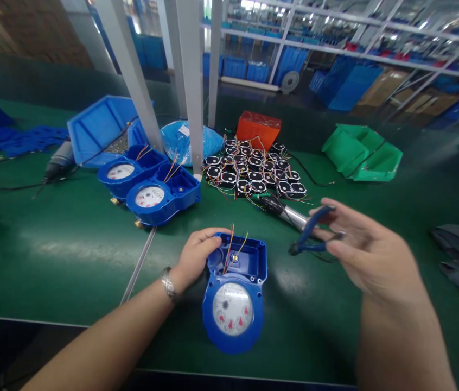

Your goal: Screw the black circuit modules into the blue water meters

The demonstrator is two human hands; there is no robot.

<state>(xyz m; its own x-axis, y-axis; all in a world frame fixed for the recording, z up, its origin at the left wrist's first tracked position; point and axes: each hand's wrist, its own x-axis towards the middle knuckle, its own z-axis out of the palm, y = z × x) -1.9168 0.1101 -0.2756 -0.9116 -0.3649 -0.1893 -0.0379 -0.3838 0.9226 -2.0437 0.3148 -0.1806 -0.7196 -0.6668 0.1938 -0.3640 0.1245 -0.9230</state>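
Observation:
A blue water meter [233,309] lies on the green bench with its round dial facing up. Its open rectangular box points away from me, and thin red and yellow wires [229,255] stand up out of it. My left hand [201,252] grips the box's upper left corner, thumb on the rim. To the right, my right hand [359,239] is raised above the bench, fingers closed around blue-handled pliers [308,233]. Their dark head points left, apart from the meter; blur hides the jaws' details.
Two more blue water meters [156,198] stand at the back left, near a blue bin [103,127] and a grey power tool [59,160]. Beyond lie several black wired modules [254,171], an orange box [257,129], a silver electric screwdriver [290,214] and a green bin [362,152]. Grey posts [191,81] rise behind.

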